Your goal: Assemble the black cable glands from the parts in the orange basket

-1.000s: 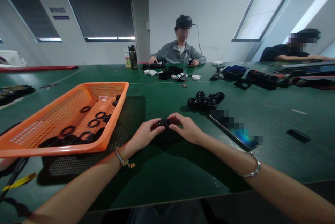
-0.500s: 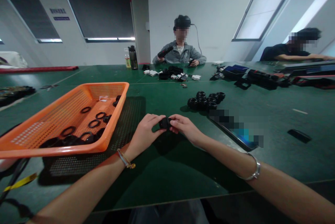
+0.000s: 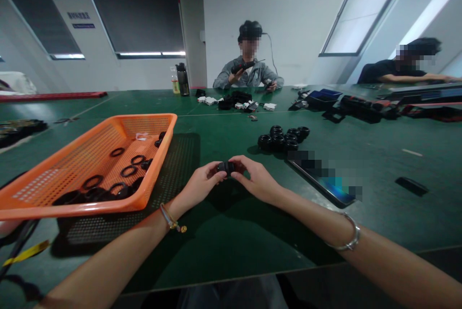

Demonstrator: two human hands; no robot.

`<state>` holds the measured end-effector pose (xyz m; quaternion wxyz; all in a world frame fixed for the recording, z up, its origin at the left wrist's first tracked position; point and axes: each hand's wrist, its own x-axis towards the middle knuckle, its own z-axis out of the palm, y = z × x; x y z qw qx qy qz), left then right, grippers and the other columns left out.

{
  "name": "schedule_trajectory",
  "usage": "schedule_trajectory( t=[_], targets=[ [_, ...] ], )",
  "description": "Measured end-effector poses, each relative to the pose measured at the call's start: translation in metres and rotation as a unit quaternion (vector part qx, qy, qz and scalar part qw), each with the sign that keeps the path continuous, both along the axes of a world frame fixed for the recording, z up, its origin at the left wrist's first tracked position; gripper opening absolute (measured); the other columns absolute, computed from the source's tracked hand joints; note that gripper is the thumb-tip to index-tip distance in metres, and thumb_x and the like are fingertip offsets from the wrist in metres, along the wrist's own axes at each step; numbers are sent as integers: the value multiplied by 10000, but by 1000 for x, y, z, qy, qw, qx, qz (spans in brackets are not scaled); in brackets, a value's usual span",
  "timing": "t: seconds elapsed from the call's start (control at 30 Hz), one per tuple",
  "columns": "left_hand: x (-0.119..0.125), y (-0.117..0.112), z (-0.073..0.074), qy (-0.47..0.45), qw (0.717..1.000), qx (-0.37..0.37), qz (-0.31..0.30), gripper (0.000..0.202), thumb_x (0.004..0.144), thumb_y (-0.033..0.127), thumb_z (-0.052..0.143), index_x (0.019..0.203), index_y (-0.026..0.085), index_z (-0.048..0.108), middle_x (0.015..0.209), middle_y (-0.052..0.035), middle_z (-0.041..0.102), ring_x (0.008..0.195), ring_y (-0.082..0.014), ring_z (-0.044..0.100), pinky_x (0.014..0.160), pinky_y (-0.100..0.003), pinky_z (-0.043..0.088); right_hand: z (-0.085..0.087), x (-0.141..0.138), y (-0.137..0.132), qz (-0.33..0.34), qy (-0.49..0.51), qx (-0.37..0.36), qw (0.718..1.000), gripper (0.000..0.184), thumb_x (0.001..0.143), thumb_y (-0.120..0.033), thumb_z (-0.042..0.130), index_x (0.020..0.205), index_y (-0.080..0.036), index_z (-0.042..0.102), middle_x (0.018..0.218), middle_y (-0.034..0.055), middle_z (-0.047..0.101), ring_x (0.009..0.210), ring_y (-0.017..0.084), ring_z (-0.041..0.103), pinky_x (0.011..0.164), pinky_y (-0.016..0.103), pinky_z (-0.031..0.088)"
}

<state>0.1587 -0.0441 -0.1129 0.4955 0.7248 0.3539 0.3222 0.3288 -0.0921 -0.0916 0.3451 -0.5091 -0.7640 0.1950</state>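
Note:
Between my two hands, just above the green table, is a small black ribbed cylindrical part (image 3: 226, 168). My left hand (image 3: 200, 181) is closed on its left end with thumb and fingers. My right hand (image 3: 256, 179) grips the right end, thumb in front and fingers over the top. Fingers cover both ends of the part. Beyond my right hand a cluster of glossy black round parts (image 3: 278, 142) stands on the table. An orange basket (image 3: 97, 209) to my left holds several black rings (image 3: 129, 171) and other black pieces.
A phone (image 3: 325, 184) lies right of my hands, with a small black piece (image 3: 411, 186) farther right. Across the green table (image 3: 216, 237) a person (image 3: 249, 70) holds a power tool. White and black parts (image 3: 240, 102), bottles (image 3: 182, 80) and another person (image 3: 393, 70) are farther back.
My right hand has shifted its grip left over the black part, its fingers now over the top. The left fingers have drawn in. The co-worker opposite has raised and turned the tool.

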Motion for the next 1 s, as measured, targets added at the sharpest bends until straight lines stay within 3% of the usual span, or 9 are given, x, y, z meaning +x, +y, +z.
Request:
schedule_trajectory(
  t=[0.2,0.3,0.57,0.73,0.8,0.87,1.0],
  targets=[
    [-1,-3,1,13,998,56,9,367,719,286,597,1055,137,595,942,-52,679,863,-201,623,789,-328,491,-4,-3,-1,-28,38,-18,999,137,807,-181,470,941,-164,493,852,55,594,782,179,558,720,325,427],
    [-2,-3,0,28,991,132,23,362,718,266,623,1062,158,602,989,-51,673,898,-199,619,817,-329,485,-5,-6,-2,-37,92,-52,994,101,814,-205,456,905,-171,485,832,42,592,773,170,560,699,308,416],
    [-5,-7,3,83,919,381,60,358,707,155,663,1060,158,601,917,-63,652,858,-176,595,763,-304,495,-9,-12,-1,-27,295,-186,937,136,784,-317,460,786,-180,456,618,-39,478,570,107,461,557,244,346],
    [-7,-8,5,87,876,472,49,345,752,176,622,1093,155,576,899,-75,632,841,-182,567,733,-319,492,-14,-12,2,0,377,-229,897,208,745,-381,484,713,-188,413,550,-62,435,483,80,392,502,227,297],
    [-7,-8,6,86,884,457,41,327,758,192,614,1082,164,576,909,-74,629,860,-188,562,758,-335,485,-14,-12,2,6,375,-228,898,200,768,-377,448,709,-193,397,547,-61,427,476,82,389,496,229,297],
    [-7,-8,7,82,916,392,39,327,745,221,624,1064,165,573,947,-75,624,889,-196,561,795,-353,472,-12,-11,2,4,334,-205,920,169,803,-349,402,734,-194,401,561,-52,436,494,95,413,512,240,323],
    [-4,-4,4,33,988,150,7,367,781,306,546,1102,131,508,927,-76,619,793,-168,586,711,-307,490,-6,-8,-1,6,149,-71,986,111,798,-223,454,902,-187,451,774,20,554,713,154,530,681,308,404]
  ],
)
